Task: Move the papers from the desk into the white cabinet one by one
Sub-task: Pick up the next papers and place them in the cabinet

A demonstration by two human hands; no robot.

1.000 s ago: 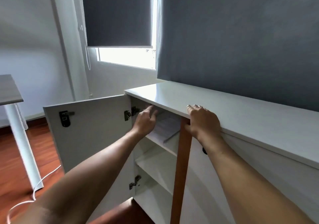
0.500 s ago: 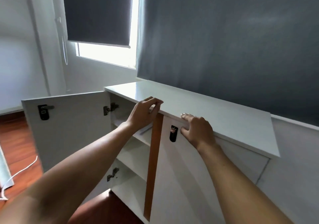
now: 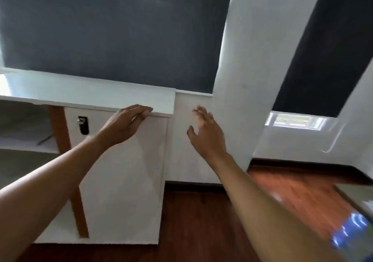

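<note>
Right hand [image 3: 205,132] lifted off cabinet [image 3: 125,173], spread, empty | left hand [image 3: 125,123] flat on door | hands: 2

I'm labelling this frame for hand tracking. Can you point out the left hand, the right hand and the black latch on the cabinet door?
left hand [image 3: 123,123]: head view, back of the hand, at the cabinet top's front edge.
right hand [image 3: 207,132]: head view, back of the hand, fingers spread.
black latch [image 3: 83,125]: head view, middle of the latch body.
</note>
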